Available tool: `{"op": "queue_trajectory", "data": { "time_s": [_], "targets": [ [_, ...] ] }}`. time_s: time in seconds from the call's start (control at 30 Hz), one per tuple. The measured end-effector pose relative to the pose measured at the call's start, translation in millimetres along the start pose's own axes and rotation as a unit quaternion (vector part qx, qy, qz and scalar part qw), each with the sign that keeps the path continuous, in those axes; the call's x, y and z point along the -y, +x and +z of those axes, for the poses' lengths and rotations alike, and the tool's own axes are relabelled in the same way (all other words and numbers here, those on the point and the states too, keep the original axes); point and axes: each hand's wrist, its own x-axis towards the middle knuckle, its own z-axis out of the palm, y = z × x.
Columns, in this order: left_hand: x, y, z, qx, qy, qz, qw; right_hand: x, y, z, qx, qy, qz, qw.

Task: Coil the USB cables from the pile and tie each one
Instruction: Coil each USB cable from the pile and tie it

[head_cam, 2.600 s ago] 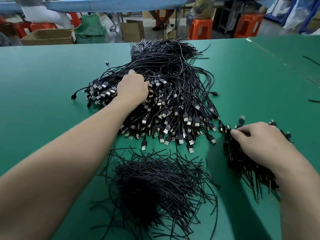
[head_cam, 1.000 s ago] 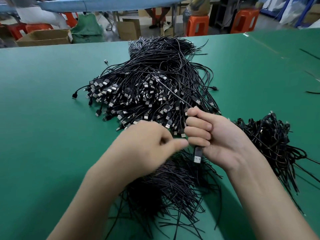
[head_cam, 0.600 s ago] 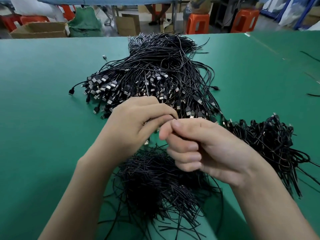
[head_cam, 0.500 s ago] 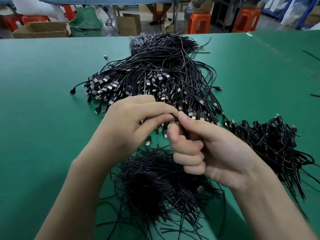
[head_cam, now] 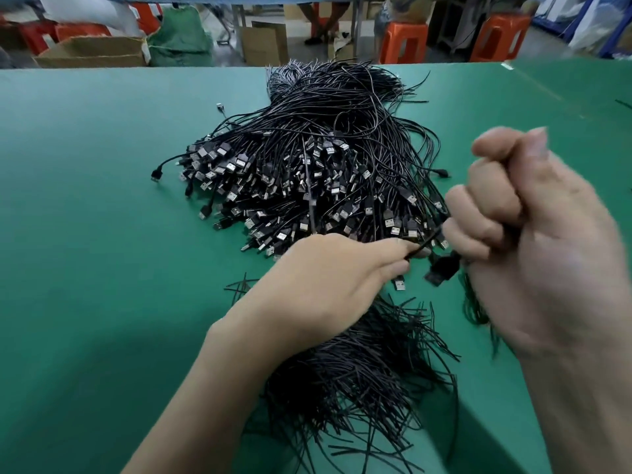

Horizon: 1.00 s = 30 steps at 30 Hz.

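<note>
A big pile of black USB cables (head_cam: 307,172) lies in the middle of the green table (head_cam: 85,234), plugs fanned toward me. My right hand (head_cam: 533,241) is raised close to the camera in a fist around one black USB cable (head_cam: 443,268), whose plug hangs out below the fingers. My left hand (head_cam: 328,285) pinches the same cable's cord where it stretches across to the right hand. A heap of short black twist ties (head_cam: 359,381) lies under my forearms.
A few coiled cables (head_cam: 473,309) show at the right, mostly hidden behind my right hand. Beyond the table's far edge stand cardboard boxes (head_cam: 92,53), orange stools (head_cam: 403,41) and a green sack (head_cam: 179,39). A stray black cable (head_cam: 622,104) lies far right.
Both hands left the piles and met over the twist ties with one cable. Since half a second ago my right hand has lifted up and right, stretching the cord away from my left hand.
</note>
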Motion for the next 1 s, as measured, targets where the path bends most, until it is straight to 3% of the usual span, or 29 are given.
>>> {"op": "queue_trajectory", "data": {
  "time_s": [0.17, 0.3, 0.4, 0.47, 0.53, 0.6, 0.7, 0.77, 0.87, 0.93, 1.0],
  "targets": [
    [-10.8, -7.0, -14.1, -0.036, 0.005, 0.015, 0.999, -13.8, -3.0, 3.3, -0.031, -0.160, -0.111, 0.980],
    [-16.8, -11.7, -19.8, -0.057, 0.035, 0.033, 0.997, -24.4, -7.9, 9.7, -0.014, -0.290, -0.192, 0.937],
    [-12.4, -17.4, -33.1, -0.129, 0.033, 0.052, 0.990, -28.3, -10.3, 5.9, 0.002, -0.451, -0.191, 0.872],
    [-5.6, -20.5, -42.7, -0.187, 0.010, 0.073, 0.980, -33.3, -11.3, 3.7, 0.025, -0.488, -0.123, 0.864],
    [3.4, -21.3, -45.7, -0.235, -0.031, 0.084, 0.968, -35.4, -11.2, 3.9, 0.069, -0.420, -0.004, 0.905],
    [12.5, -19.0, -42.4, -0.267, -0.091, 0.068, 0.957, -34.2, -12.3, 7.8, 0.139, -0.281, 0.119, 0.942],
    [20.5, -12.6, -33.0, -0.273, -0.154, 0.039, 0.949, -30.1, -13.5, 19.2, 0.205, -0.028, 0.213, 0.955],
    [21.5, -9.8, -25.5, -0.232, -0.158, 0.042, 0.959, -25.0, -12.8, 22.1, 0.191, 0.110, 0.206, 0.953],
    [13.3, -7.2, -14.1, -0.122, -0.147, 0.017, 0.981, -16.5, -9.1, 21.7, 0.148, 0.222, 0.144, 0.953],
    [7.6, -3.8, -5.9, -0.061, -0.129, -0.006, 0.990, -14.6, -7.8, 21.2, 0.082, 0.211, 0.085, 0.970],
    [2.9, -2.5, -2.6, -0.039, -0.093, 0.000, 0.995, -17.0, -7.8, 19.6, 0.016, 0.084, 0.008, 0.996]
  ]
}}
